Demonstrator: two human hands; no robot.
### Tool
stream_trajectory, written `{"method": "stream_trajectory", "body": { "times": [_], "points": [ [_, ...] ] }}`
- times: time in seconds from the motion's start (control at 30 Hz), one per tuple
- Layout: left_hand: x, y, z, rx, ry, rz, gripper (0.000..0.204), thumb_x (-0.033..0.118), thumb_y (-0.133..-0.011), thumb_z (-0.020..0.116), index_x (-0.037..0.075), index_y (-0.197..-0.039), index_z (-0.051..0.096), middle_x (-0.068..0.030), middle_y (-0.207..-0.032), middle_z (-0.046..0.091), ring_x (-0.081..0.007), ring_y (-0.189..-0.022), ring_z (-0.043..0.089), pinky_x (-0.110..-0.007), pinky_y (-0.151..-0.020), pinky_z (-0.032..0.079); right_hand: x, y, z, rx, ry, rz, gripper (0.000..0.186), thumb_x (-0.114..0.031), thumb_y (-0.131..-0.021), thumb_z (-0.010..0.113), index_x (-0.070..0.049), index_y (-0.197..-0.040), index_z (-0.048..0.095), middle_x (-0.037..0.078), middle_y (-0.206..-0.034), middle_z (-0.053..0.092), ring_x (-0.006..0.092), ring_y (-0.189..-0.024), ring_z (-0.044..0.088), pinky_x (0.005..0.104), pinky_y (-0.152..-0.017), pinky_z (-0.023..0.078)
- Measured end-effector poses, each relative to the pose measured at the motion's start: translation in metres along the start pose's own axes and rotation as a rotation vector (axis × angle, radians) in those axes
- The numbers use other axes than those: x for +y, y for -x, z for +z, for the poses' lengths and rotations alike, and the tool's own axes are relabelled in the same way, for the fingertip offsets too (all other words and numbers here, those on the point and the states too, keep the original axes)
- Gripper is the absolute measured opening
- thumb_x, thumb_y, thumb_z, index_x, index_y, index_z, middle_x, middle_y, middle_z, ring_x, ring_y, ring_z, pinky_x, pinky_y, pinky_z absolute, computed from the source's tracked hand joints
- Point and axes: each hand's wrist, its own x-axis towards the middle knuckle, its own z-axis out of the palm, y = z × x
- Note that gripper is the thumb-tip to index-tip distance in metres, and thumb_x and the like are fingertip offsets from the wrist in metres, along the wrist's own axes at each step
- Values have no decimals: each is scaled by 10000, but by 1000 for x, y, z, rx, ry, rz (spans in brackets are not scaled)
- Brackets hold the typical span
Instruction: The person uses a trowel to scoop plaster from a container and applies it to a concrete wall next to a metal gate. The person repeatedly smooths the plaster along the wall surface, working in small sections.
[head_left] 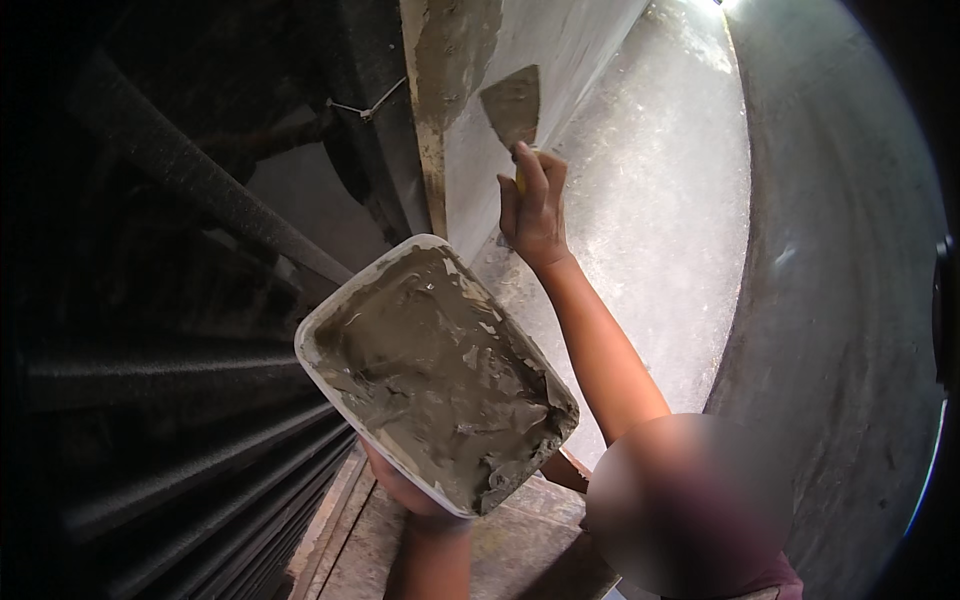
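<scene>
My left hand [397, 482] supports a white rectangular plastic tub [428, 241] from below and along its near left side; most of its fingers are hidden behind the tub. Wet grey-brown plaster [430, 375] lies thick inside, smeared up the walls and heaped toward the near right corner. Beyond the tub, my right hand [538, 212] is raised and closed around the yellow handle of a putty knife [513, 106]. Its broad blade points up and away, with a grey-brown coating, in front of the pale wall edge. Whether the blade touches the wall I cannot tell.
A narrow edge with brown plaster [432, 120] runs beside the pale wall [560, 45]. Dark ribbed sheeting [180, 370] and a slanting beam [220, 190] fill the left. Wooden boards [500, 545] lie below the tub. A grey surface [840, 300] curves along the right.
</scene>
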Motion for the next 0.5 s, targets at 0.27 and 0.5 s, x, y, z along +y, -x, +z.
{"method": "stream_trajectory", "body": {
  "times": [0.27,0.5],
  "points": [
    [4,5,8,48,12,-83,765,647,-1147,319,134,-1713,371,-144,-1700,449,-377,-1522,493,-572,-1220,455,-36,-3,6,0,-101,36,730,-21,-969,788,-180,-1620,499,223,-1234,554,396,-968,668,485,-774,588],
    [3,6,6,-5,45,-33,776,656,-1145,298,129,-1708,380,-140,-1703,448,-374,-1526,489,-569,-1224,449,-33,30,-12,-128,-102,81,734,-20,-972,774,-170,-1630,485,217,-1240,557,388,-969,668,480,-786,590]
  ]
}}
